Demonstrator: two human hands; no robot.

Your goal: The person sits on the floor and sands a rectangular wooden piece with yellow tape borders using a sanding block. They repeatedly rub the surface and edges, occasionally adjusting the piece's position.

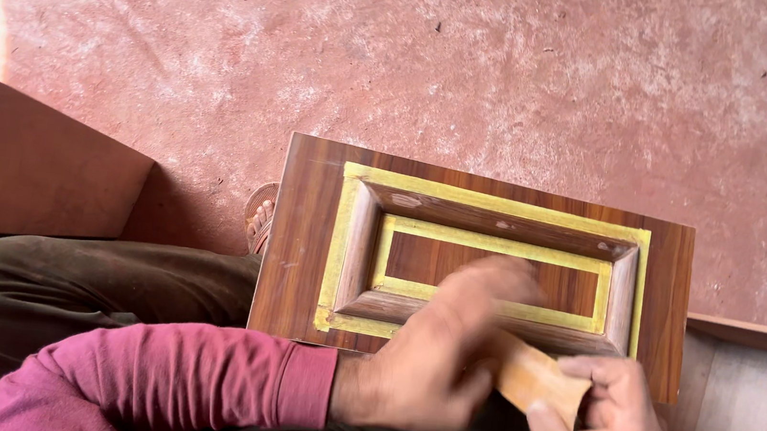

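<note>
I'd keep my right hand (605,429) clamped on the wooden block (538,380) while my left hand (435,351) (blurred, fingers curled together) rubs evenly along the taped cabinet door panel (304,235).

Even, soft daylight; overexposed glare at the frame's ten o'clock corner. Left hand (431,346) smeared by motion blur; wooden panel (479,265) and red floor (515,76) sharp. Shadows faint.
</note>
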